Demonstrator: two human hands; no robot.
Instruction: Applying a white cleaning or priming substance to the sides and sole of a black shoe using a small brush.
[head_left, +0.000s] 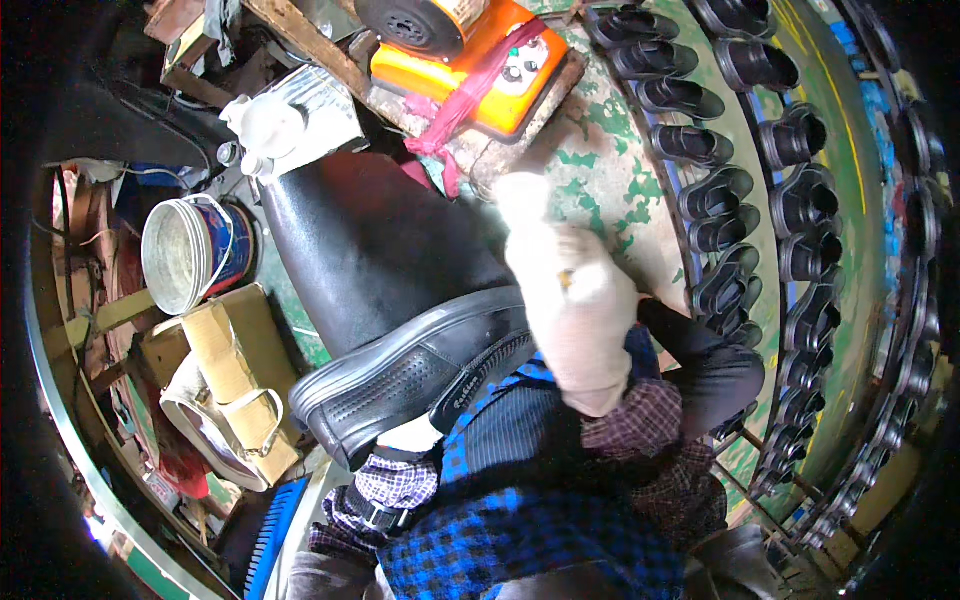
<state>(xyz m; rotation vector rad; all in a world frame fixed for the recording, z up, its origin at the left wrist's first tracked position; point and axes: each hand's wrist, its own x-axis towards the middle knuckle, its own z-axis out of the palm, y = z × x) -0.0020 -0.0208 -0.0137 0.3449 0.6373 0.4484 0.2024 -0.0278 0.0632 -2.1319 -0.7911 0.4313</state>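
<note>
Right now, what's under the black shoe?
The black shoe lies on the person's lap, over a blue checked apron. The left hand seems to hold its heel from below; fingers are covered. The gloved right hand is raised above.

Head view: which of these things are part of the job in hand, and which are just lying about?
In hand:
black shoe, held at the lap
left hand, under the shoe
right hand, gloved white, raised above the shoe

Lying about:
white bucket
orange machine
cardboard box
rows of black soles on the racks
</note>
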